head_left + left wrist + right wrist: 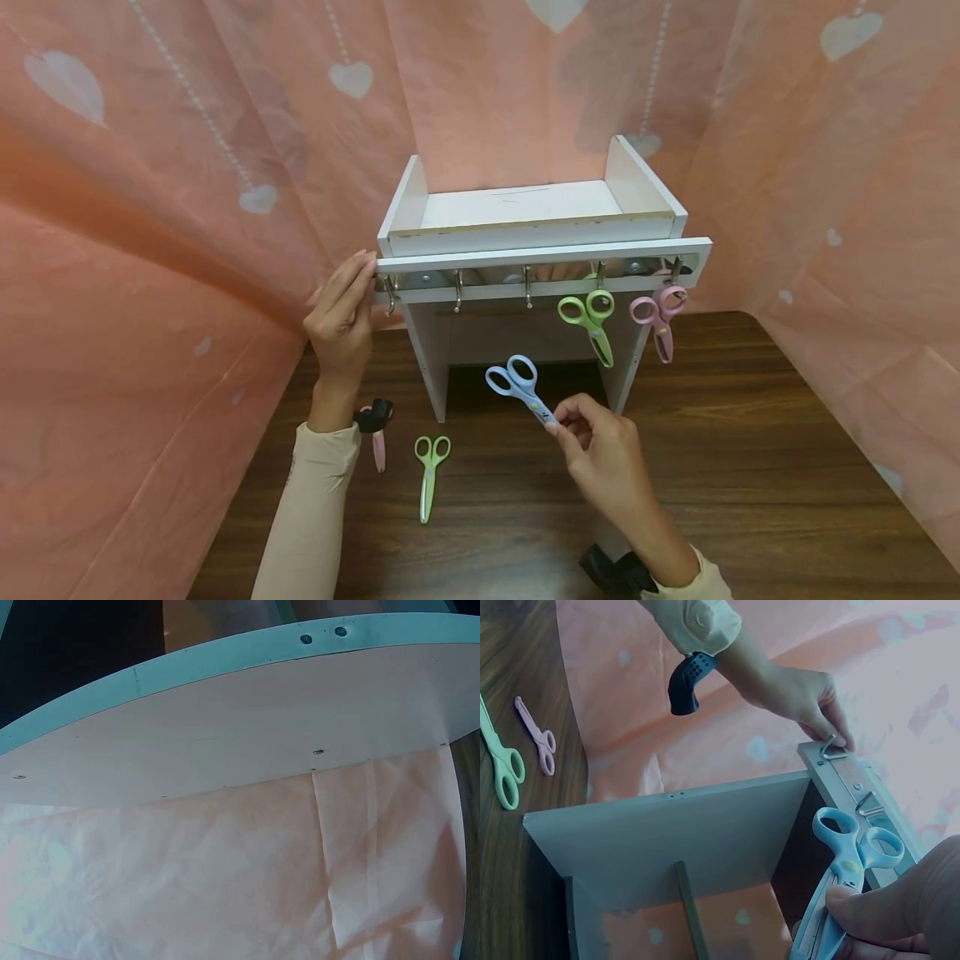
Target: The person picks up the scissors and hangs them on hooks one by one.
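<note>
My right hand (603,454) pinches a pair of blue scissors (534,402) by the blades, handle loops pointing up and left toward the white hook rail (487,262). In the right wrist view the thumb presses on the blue scissors (846,862) just below the loops. My left hand (341,325) grips the rail's left end beside the first hook. Green scissors (595,329) and pink scissors (662,325) hang by a loop from the two rightmost hooks. Three hooks to their left bear nothing. The left wrist view shows a white side panel (225,727), not the hand.
The rail fronts a white shelf unit (532,237) standing on a dark wooden table (750,467). On the table's left lie green scissors (427,487) and pink scissors (378,450), partly hidden behind the left wrist's black strap. A pink curtain (495,100) with hearts surrounds the table.
</note>
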A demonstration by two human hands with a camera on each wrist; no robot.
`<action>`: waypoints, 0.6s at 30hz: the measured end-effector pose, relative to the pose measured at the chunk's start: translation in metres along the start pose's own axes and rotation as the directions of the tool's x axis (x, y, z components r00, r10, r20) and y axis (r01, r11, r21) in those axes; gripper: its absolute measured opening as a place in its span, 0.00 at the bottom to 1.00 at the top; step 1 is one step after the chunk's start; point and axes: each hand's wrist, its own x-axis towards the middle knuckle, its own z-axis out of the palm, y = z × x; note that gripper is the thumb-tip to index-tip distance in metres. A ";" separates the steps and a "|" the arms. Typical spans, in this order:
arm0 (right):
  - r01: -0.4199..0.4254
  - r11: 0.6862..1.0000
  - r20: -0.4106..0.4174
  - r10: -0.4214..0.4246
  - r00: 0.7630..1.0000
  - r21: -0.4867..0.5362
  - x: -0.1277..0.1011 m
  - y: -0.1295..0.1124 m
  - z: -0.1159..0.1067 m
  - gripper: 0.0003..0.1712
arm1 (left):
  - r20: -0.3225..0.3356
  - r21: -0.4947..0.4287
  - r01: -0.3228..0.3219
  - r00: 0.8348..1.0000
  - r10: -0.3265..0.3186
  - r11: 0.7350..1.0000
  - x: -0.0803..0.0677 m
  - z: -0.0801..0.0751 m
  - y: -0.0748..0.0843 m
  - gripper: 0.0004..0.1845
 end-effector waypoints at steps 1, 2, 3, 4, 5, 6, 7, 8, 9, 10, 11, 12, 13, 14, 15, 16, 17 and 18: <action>0.003 1.000 -0.002 -0.003 1.000 0.003 0.001 0.000 -0.001 0.15 | -0.001 -0.001 0.000 1.000 0.000 1.000 0.000 0.000 0.000 0.17; 0.005 1.000 -0.004 -0.005 1.000 0.006 0.002 0.000 -0.001 0.15 | -0.001 -0.003 0.000 1.000 0.000 1.000 0.000 0.000 0.000 0.17; 0.009 1.000 -0.007 -0.009 1.000 0.008 0.003 0.000 -0.002 0.15 | 0.000 -0.007 0.000 1.000 0.000 1.000 0.000 0.000 0.000 0.17; 0.013 1.000 -0.010 -0.013 1.000 0.010 0.004 0.000 -0.002 0.15 | 0.002 -0.009 0.000 1.000 0.000 1.000 0.000 0.000 0.001 0.17; 0.019 1.000 -0.013 -0.019 1.000 0.010 0.006 0.000 -0.003 0.15 | 0.004 -0.012 0.000 1.000 0.000 1.000 0.000 0.000 0.001 0.17; 0.024 1.000 -0.016 -0.023 1.000 0.010 0.007 0.001 -0.003 0.15 | 0.006 -0.015 0.000 1.000 0.000 1.000 0.000 0.000 0.001 0.17; 0.030 1.000 -0.019 -0.030 0.999 0.009 0.008 0.001 -0.004 0.15 | 0.007 -0.017 0.001 1.000 -0.001 1.000 0.001 0.001 0.002 0.17; 0.036 0.999 -0.023 -0.036 0.999 0.006 0.009 0.001 -0.005 0.16 | 0.011 -0.017 0.000 1.000 0.000 1.000 0.001 0.001 0.003 0.17; 0.042 0.999 -0.027 -0.042 0.999 0.002 0.010 0.001 -0.006 0.16 | 0.013 -0.017 -0.001 1.000 0.002 1.000 0.001 0.001 0.003 0.17; 0.048 0.999 -0.032 -0.048 0.998 -0.001 0.012 0.001 -0.007 0.16 | 0.015 -0.016 -0.002 1.000 0.003 1.000 0.002 0.001 0.004 0.17; 0.052 0.999 -0.037 -0.052 0.998 -0.004 0.013 0.001 -0.007 0.16 | 0.016 -0.015 -0.003 1.000 0.003 1.000 0.002 0.001 0.005 0.17; 0.055 0.998 -0.042 -0.056 0.998 -0.008 0.014 0.001 -0.008 0.16 | 0.017 -0.013 -0.003 1.000 0.003 1.000 0.003 0.001 0.006 0.17; 0.057 0.998 -0.047 -0.057 0.997 -0.009 0.015 0.001 -0.009 0.16 | 0.017 -0.014 -0.003 1.000 0.004 1.000 0.004 0.001 0.008 0.16; 0.058 0.998 -0.050 -0.059 0.997 -0.010 0.017 0.001 -0.010 0.16 | 0.017 -0.016 -0.003 1.000 0.003 1.000 0.004 0.001 0.008 0.17; 0.059 0.998 -0.052 -0.059 0.997 -0.010 0.018 0.001 -0.011 0.16 | 0.014 -0.016 -0.003 1.000 0.004 1.000 0.005 0.001 0.009 0.16; 0.059 0.998 -0.053 -0.059 0.997 -0.010 0.019 0.000 -0.011 0.15 | 0.013 -0.017 -0.004 1.000 0.004 1.000 0.006 0.001 0.010 0.17; 0.059 0.998 -0.052 -0.059 0.997 -0.010 0.020 0.000 -0.012 0.15 | 0.012 -0.020 -0.002 1.000 0.002 1.000 0.006 0.001 0.010 0.17; 0.058 0.998 -0.052 -0.059 0.997 -0.010 0.020 0.000 -0.012 0.15 | 0.012 -0.020 -0.003 1.000 0.004 1.000 0.006 0.001 0.011 0.17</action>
